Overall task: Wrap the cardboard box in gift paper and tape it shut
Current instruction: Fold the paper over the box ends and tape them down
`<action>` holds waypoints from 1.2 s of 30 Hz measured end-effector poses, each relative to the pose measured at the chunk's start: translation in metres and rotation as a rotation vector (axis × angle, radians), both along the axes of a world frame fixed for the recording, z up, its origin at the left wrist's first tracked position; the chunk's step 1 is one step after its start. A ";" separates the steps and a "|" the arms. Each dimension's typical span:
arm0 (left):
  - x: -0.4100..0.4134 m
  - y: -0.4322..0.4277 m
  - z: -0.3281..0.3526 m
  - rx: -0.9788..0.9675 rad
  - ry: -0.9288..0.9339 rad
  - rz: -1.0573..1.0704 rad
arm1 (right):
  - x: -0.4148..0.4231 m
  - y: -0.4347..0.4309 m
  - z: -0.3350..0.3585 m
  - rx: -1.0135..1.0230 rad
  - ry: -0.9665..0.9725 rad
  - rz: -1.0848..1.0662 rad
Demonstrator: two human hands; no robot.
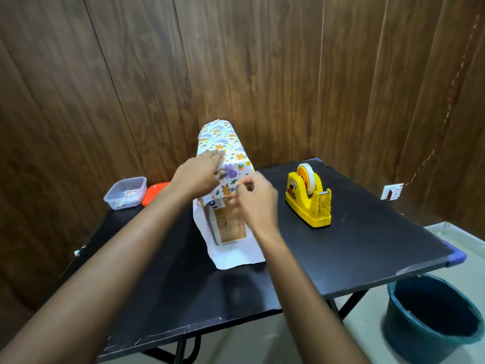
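The black folding table (341,245) takes up most of the floor here, and I'll place everything from the yellow tape dispenser (308,200) standing on it. Down on the floor, nearer to the person and right of the dispenser, sits a dark bucket (433,316), its inside too shadowed to show any contents. Just left of the dispenser lies the cardboard box (231,227), its long axis running away from the person toward the wood wall. The gift paper (225,143) is draped over its top and sides, while the near end stays uncovered and bare white paper spreads on the table under it. Well to the left of the dispenser, past the box, a clear plastic tub (125,192) holds a few small bits, one printed red and white, and its orange lid (154,193) lies off beside it. The left hand (202,174) rests flat on the top of the paper, fingers straight, pressing the overlap down. The right hand (256,198) is the one nearer the dispenser. It hovers at the box's near top edge with fingertips pinched on what looks like a clear tape strip (232,210), though blur leaves that unsure. The seam lies just ahead of those fingers, along the box's length, so I reckon the strip goes across it.
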State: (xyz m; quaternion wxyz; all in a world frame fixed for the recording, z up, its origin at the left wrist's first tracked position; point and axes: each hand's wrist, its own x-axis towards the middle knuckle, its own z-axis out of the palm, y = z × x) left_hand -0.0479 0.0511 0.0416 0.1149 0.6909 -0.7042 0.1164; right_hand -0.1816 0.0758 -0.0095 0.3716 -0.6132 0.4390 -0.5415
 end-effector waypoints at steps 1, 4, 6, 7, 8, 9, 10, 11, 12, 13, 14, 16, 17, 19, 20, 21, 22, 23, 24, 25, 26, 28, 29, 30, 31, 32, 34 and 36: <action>0.003 0.002 0.002 -0.016 0.147 0.005 | -0.006 -0.009 0.006 -0.112 0.078 -0.086; 0.019 0.004 0.002 -0.077 0.643 0.032 | -0.016 -0.047 0.019 -0.144 0.288 -0.145; 0.026 0.007 -0.002 -0.025 1.007 0.115 | -0.021 -0.070 0.021 0.128 0.239 0.028; 0.027 0.009 -0.003 0.031 1.185 0.138 | -0.024 -0.075 0.022 0.291 0.137 0.157; 0.027 0.010 -0.005 0.094 1.351 0.140 | -0.026 -0.076 0.020 0.409 0.011 0.277; 0.026 0.013 -0.008 0.134 1.499 0.122 | -0.026 -0.075 0.019 0.452 -0.075 0.369; 0.027 0.013 -0.011 0.134 1.617 0.098 | -0.025 -0.075 0.018 0.448 -0.103 0.426; 0.025 0.015 -0.014 0.101 1.725 0.074 | -0.023 -0.075 0.020 0.429 -0.110 0.461; 0.025 0.017 -0.019 0.052 1.825 0.048 | -0.020 -0.074 0.025 0.414 -0.111 0.482; 0.025 0.020 -0.024 0.006 1.929 0.007 | -0.016 -0.073 0.033 0.399 -0.106 0.497; 0.026 0.023 -0.031 -0.032 2.021 -0.040 | -0.012 -0.071 0.044 0.361 -0.062 0.498; 0.026 0.031 -0.052 -0.076 2.177 -0.116 | -0.004 -0.065 0.067 0.234 0.196 0.453; 0.024 0.035 -0.064 -0.077 2.240 -0.118 | 0.001 -0.060 0.075 0.175 0.347 0.436; 0.020 0.040 -0.089 -0.045 2.313 -0.030 | 0.012 -0.051 0.080 0.145 0.562 0.487; 0.019 0.042 -0.101 -0.035 2.317 0.045 | 0.018 -0.048 0.077 0.163 0.637 0.536; 0.018 0.044 -0.109 -0.039 2.307 0.146 | 0.021 -0.045 0.070 0.185 0.707 0.577; 0.020 0.046 -0.115 -0.055 2.277 0.242 | 0.024 -0.043 0.061 0.204 0.761 0.598; 0.022 0.047 -0.121 -0.066 2.224 0.315 | 0.025 -0.042 0.051 0.223 0.796 0.608; 0.025 0.047 -0.125 -0.071 2.151 0.367 | 0.026 -0.042 0.043 0.242 0.803 0.612; 0.027 0.048 -0.126 -0.061 2.073 0.398 | 0.025 -0.043 0.037 0.261 0.778 0.622; 0.029 0.050 -0.127 -0.041 1.990 0.414 | 0.023 -0.046 0.032 0.283 0.714 0.607; 0.032 0.051 -0.123 -0.003 1.881 0.429 | 0.011 -0.066 0.024 0.283 0.567 0.433; 0.035 0.050 -0.120 0.010 1.856 0.441 | 0.001 -0.079 0.019 0.265 0.541 0.301; 0.038 0.047 -0.118 0.025 1.835 0.457 | -0.011 -0.090 0.014 0.267 0.551 0.179; 0.039 0.045 -0.114 0.040 1.829 0.470 | -0.024 -0.101 0.008 0.290 0.579 0.084; 0.040 0.044 -0.110 0.041 1.839 0.473 | -0.034 -0.105 0.002 0.335 0.581 0.033; 0.041 0.040 -0.102 0.029 1.881 0.442 | -0.050 -0.110 -0.011 0.487 0.462 0.042; 0.038 0.036 -0.097 0.044 1.879 0.397 | -0.060 -0.116 -0.024 0.695 0.208 0.193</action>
